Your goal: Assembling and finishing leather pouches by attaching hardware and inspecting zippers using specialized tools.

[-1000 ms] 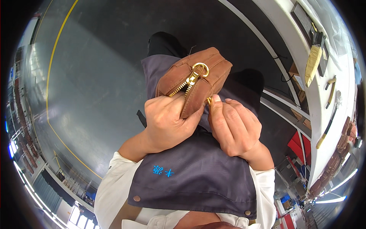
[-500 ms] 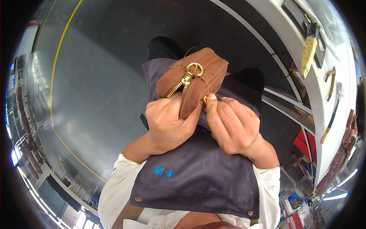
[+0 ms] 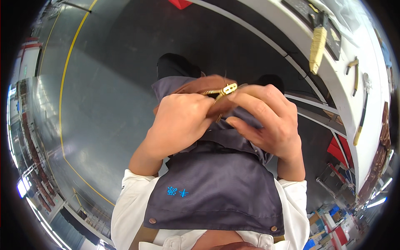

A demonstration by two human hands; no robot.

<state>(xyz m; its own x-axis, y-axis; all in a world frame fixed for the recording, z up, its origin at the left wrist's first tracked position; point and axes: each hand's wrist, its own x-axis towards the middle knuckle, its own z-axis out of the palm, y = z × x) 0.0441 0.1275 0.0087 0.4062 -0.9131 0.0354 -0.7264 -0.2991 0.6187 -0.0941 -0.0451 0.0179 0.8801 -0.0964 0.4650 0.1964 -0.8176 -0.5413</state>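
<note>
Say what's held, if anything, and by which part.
The left hand holds the brown pouch by its near side, beside the zipper; whether the right hand grips it is unclear.

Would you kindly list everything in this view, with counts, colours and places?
Pouch: one, brown, centre
Zipper slider: one, gold, on the pouch
Apron: one, dark purple, over the torso
Workbench: one, white, right
Wrapped tool: one, yellow grip, on the workbench
Hammer-like tool: one, tan and dark, on the workbench
Long tool: one, dark, yellowish end, on the workbench
Floor: one, dark grey, beyond the apron
Floor lines: at least two, yellow, left
Rim clutter: uncountable, mixed colours, edges
Sleeves: two, white, lower left and right
Left hand: one, bare, gripping the pouch
Right hand: one, bare, beside the slider
</note>
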